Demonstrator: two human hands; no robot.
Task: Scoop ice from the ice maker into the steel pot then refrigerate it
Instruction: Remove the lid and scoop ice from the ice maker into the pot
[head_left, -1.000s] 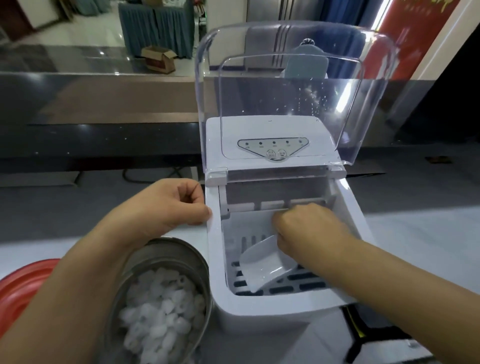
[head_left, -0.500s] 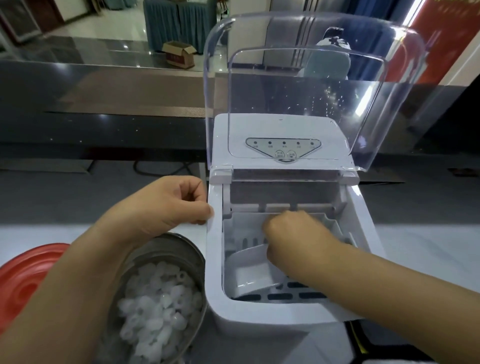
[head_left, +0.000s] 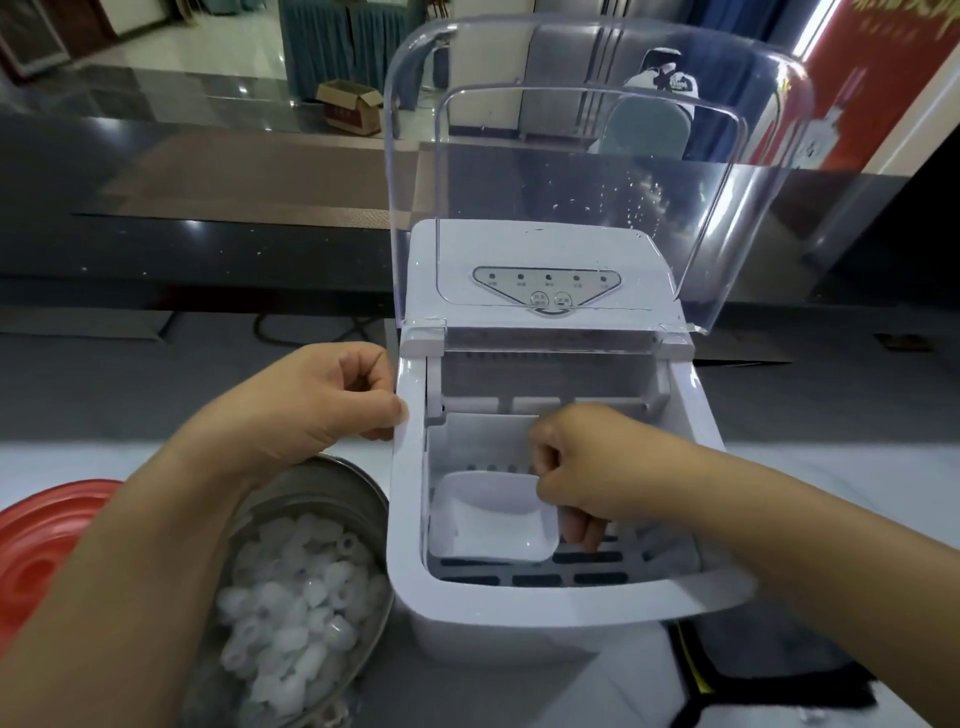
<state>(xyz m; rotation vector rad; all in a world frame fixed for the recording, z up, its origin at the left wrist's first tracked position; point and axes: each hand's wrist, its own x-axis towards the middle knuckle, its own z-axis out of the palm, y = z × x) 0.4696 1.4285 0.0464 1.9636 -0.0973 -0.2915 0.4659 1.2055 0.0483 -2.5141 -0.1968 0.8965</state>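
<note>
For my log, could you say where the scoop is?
Head view: the scoop lies inside the ice maker, left side, held by the right hand.

Soft, even light comes from the bright room behind, washing the white ice maker (head_left: 519, 634) pale — its clear lid (head_left: 571, 156) carries reflections and streaks of glare. Shadows are faint. The wide lens bends the edges, and the bottom corners and steel pot (head_left: 358, 480) blur slightly.

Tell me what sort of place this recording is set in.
Probably a service counter in a hall or lobby, not a home kitchen: a white plastic ice maker, a long dark polished counter behind it, and teal-draped tables on a glossy floor.
</note>
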